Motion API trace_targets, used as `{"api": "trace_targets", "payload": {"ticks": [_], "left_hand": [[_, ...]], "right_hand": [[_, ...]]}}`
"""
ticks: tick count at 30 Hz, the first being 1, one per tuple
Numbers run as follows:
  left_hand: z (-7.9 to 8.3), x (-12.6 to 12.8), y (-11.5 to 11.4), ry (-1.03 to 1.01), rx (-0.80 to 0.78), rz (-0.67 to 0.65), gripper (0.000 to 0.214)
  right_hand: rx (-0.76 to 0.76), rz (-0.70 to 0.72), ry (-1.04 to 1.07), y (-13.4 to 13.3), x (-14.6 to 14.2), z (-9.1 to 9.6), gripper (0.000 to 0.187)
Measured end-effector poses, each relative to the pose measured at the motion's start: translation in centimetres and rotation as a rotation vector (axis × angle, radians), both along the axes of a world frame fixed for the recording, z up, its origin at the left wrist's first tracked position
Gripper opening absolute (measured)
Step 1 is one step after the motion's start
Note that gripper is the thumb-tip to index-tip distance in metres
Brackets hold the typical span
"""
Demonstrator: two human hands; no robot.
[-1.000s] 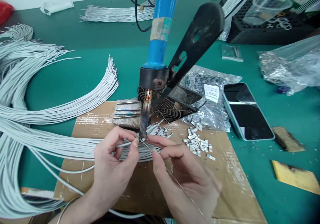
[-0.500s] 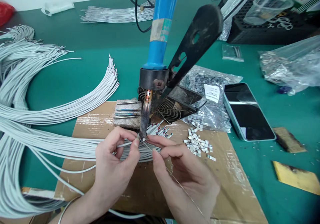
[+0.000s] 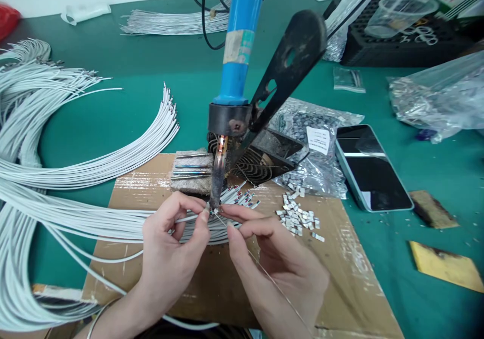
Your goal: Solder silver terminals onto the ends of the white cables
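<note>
A blue-handled soldering iron (image 3: pixel 240 52) hangs in a black stand, its dark tip pointing down between my hands. My left hand (image 3: pixel 176 248) is closed, thumb and forefinger pinching a white cable (image 3: pixel 186 218) whose end lies at the iron's tip. In my right hand (image 3: pixel 280 268), a thin solder wire (image 3: pixel 278 287) runs between thumb and fingers, its end reaching the tip. Something small and shiny sits right under the tip, partly hidden by my fingertips. Behind my hands lies a bundle of white cables (image 3: pixel 113 223) with stripped, coloured ends.
Small metal tabs (image 3: pixel 298 213) are scattered on the cardboard (image 3: pixel 340 278), right of my hands. A block with metal rods (image 3: pixel 191 173) stands left of the iron. Farther right are a bag of parts (image 3: pixel 321 162), a phone (image 3: pixel 374 167) and a yellow sponge (image 3: pixel 446 267). More cables (image 3: pixel 94 170) curve at left.
The whole view has shifted slightly, so things appear a little farther left. My hands keep the same grip at the iron's tip.
</note>
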State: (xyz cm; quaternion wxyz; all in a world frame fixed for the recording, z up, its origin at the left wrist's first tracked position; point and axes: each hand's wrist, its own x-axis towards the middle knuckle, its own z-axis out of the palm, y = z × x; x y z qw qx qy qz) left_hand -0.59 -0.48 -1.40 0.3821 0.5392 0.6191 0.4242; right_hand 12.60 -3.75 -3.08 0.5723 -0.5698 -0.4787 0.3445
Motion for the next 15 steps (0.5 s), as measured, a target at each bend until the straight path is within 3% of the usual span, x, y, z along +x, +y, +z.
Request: {"api": "trace_targets", "payload": {"ticks": [15], "left_hand": [[-0.56,-0.04,-0.60,-0.026,0.032,0.004,0.014]], "right_hand": [[0.006,-0.022,0.013,0.09,-0.17,0.33,0.016]]}}
